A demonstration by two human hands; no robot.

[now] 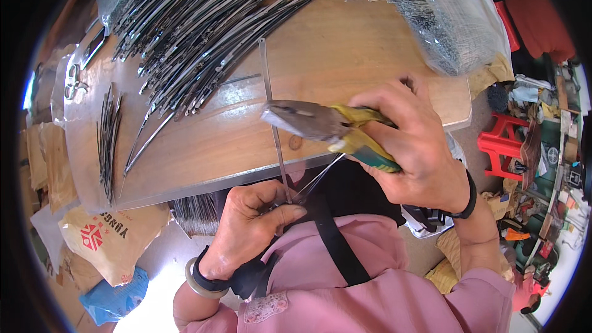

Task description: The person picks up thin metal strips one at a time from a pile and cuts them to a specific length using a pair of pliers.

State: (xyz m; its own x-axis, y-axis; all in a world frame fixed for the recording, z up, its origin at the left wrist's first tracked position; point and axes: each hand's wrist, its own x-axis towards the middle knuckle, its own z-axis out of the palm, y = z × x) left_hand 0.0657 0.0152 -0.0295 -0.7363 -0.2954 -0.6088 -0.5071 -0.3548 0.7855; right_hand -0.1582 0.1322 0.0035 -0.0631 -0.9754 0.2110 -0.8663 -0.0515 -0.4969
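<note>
My left hand [246, 228] is closed, pinching the lower end of a thin, flat metal strip [266, 71] between thumb and fingers. The strip stands up across the table's near edge. A few fine wires [323, 175] fan out to the right from the same pinch. My right hand [422, 151] is wrapped round the yellow and green handles of a pair of pliers [311, 121]. Their grey jaws point left and cross the middle of the strip in this view. Whether they grip it, I cannot tell.
A large heap of dark metal strips [197, 31] covers the table's [345, 49] far left, with a smaller bundle [109, 135] nearer. Scissors [75, 83] lie at the left edge. A clear plastic bag of wires [447, 21] sits far right. A red stool [505, 142] stands beyond the table.
</note>
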